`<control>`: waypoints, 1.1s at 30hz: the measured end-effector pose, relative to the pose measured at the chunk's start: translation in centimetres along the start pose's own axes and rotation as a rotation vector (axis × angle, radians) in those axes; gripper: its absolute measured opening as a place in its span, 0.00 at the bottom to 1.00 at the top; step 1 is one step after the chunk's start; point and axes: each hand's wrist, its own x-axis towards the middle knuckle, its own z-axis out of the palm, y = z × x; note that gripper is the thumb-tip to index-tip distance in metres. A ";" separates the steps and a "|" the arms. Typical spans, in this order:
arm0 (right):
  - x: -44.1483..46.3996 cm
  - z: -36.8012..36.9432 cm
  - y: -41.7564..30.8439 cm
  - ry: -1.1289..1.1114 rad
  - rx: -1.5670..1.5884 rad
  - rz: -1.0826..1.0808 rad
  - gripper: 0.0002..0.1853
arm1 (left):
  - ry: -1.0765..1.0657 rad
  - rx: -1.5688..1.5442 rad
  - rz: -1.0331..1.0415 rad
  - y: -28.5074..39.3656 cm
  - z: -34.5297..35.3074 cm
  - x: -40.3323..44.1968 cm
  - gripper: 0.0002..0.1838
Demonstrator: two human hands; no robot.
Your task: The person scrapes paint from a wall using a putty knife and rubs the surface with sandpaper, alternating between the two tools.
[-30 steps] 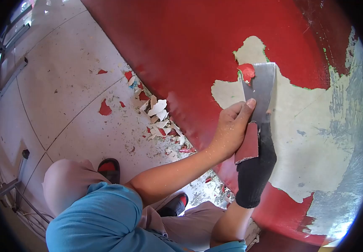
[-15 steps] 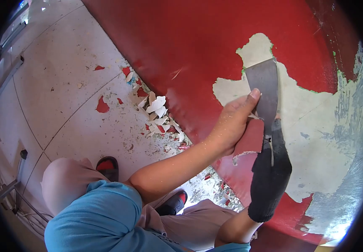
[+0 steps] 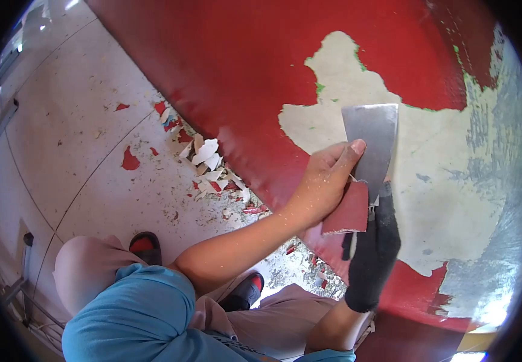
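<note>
A wide-bladed scraper (image 3: pixel 374 136) points upward in front of the wall, its handle end held in my right hand (image 3: pixel 377 241), which wears a black glove. My bare left hand (image 3: pixel 327 178) is closed, with the thumb against the left side of the blade. Below its fingers hangs a dull red sheet piece (image 3: pixel 348 208) with a ragged pale edge; whether it is peeled paint or sandpaper I cannot tell. Behind both hands, the red-painted wall (image 3: pixel 249 66) has a bare cream patch (image 3: pixel 436 163) with jagged borders. The scraper's handle is mostly hidden by the glove.
Peeled paint flakes (image 3: pixel 206 154) lie heaped along the wall's foot. Dust and red scraps are scattered over the tiled floor (image 3: pixel 92 78). My sandalled feet (image 3: pixel 146 247) are close to the debris. Metal legs (image 3: pixel 26 259) and cables stand at the left.
The view has shifted, so the wall patch and floor appear further left and up. Both hands and the scraper sit slightly lower against the wall, and the blade's face has turned, its top edge now bright.
</note>
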 end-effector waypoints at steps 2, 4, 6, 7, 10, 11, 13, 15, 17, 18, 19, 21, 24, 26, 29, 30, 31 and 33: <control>-0.7 1.3 1.6 0.063 0.191 -0.106 0.25 | -0.116 0.376 0.047 0.6 -1.0 1.3 0.20; -1.5 3.0 3.1 0.093 0.357 -0.145 0.28 | -0.139 0.554 0.072 2.6 -0.5 0.8 0.20; -1.8 4.4 2.9 0.097 0.515 -0.113 0.31 | -0.116 0.628 0.136 2.5 0.1 0.4 0.22; -1.0 4.4 3.0 0.039 0.460 -0.213 0.31 | -0.123 0.635 0.136 2.8 0.3 0.5 0.22; -0.9 5.6 1.9 0.105 0.616 -0.170 0.31 | -0.149 0.744 0.290 4.2 0.8 1.5 0.23; -0.8 5.6 1.8 0.073 0.665 -0.158 0.31 | -0.146 0.752 0.279 4.5 0.7 1.7 0.23; -1.1 5.6 1.9 0.040 0.713 -0.151 0.31 | -0.223 0.685 0.210 4.9 0.7 1.8 0.23; -1.3 5.9 2.0 0.094 0.693 -0.166 0.30 | -0.173 0.754 0.286 4.1 0.7 1.3 0.23; -0.8 5.3 1.9 0.084 0.599 -0.223 0.29 | -0.160 0.751 0.182 4.3 0.9 0.9 0.23; -0.5 5.1 1.6 0.079 0.637 -0.227 0.30 | -0.144 0.759 0.234 4.3 1.3 1.1 0.22; -0.2 5.0 1.5 0.075 0.675 -0.222 0.30 | -0.142 0.760 0.236 4.3 1.4 1.4 0.22; 0.2 4.8 1.7 0.071 0.711 -0.192 0.30 | -0.166 0.711 0.221 4.1 1.2 2.0 0.21; -0.3 4.6 1.9 0.082 0.719 -0.139 0.31 | -0.143 0.723 0.247 3.4 1.0 1.4 0.21; -1.3 4.8 2.0 0.143 0.662 -0.139 0.29 | -0.135 0.844 0.240 3.7 1.3 0.3 0.21; -0.6 4.2 2.2 0.201 0.569 -0.202 0.29 | -0.150 0.774 0.254 3.1 1.4 0.7 0.22; 0.3 3.5 2.2 0.167 0.495 -0.221 0.30 | -0.118 0.808 0.264 3.6 2.0 1.2 0.22; 0.7 3.3 2.0 0.127 0.421 -0.232 0.30 | -0.157 0.822 0.237 4.4 2.5 1.4 0.21; 0.1 3.4 1.4 0.064 0.618 -0.116 0.30 | -0.188 0.619 0.145 3.7 2.1 1.8 0.21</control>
